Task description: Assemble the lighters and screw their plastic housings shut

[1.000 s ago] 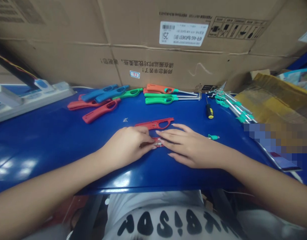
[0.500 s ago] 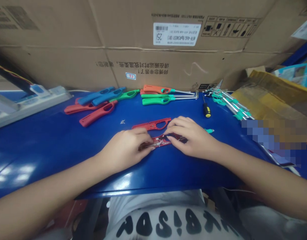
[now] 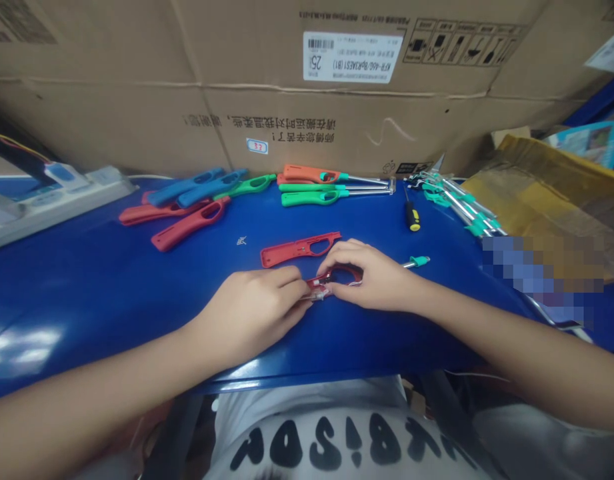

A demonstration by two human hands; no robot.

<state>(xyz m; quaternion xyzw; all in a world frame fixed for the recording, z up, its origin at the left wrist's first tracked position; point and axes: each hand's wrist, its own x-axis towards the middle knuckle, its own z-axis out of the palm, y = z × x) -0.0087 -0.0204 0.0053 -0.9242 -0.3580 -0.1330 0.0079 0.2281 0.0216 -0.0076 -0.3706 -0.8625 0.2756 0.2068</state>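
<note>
Left grip pinches the near-left end of an open red lighter half, its fingertips partly hidden, while the right grip closes thumb and fingers on the looped end. Between them a clear part and a white wire show at the shell. This piece sits low over the blue worktop, just nearer the person than a matching red half. Beyond the right wrist lies a teal-tipped rod; farther back, a yellow-and-black screwdriver.
</note>
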